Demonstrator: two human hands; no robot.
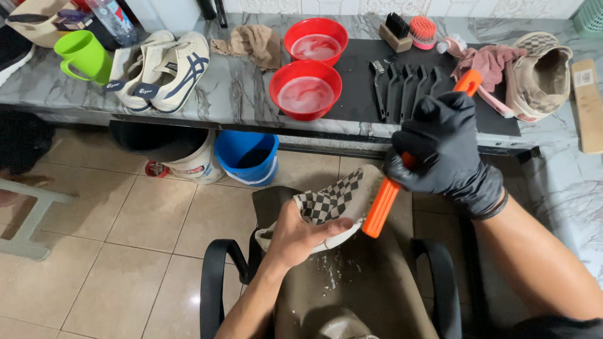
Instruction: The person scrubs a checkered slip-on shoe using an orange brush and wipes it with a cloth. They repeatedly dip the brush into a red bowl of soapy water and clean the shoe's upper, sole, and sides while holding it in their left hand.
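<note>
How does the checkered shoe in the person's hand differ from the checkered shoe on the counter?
The held checkered shoe is gripped by the bare left hand over a chair, while the counter shoe lies untouched on the marble counter. The held shoe has the orange brush in the gloved right hand against it; the counter shoe has a pink cloth beside it. Both share a checkered pattern.

Stood on the marble counter [239, 94]: two red bowls [306, 89] of soapy water, green mug [83, 55], pair of cream sneakers [160, 70], tan rag [254, 44], row of black brushes [405, 85] on a black mat [358, 69], pink cloth [487, 61], second checkered shoe [539, 75]. Sat below: blue bucket [247, 157], white bucket [188, 160].
</note>
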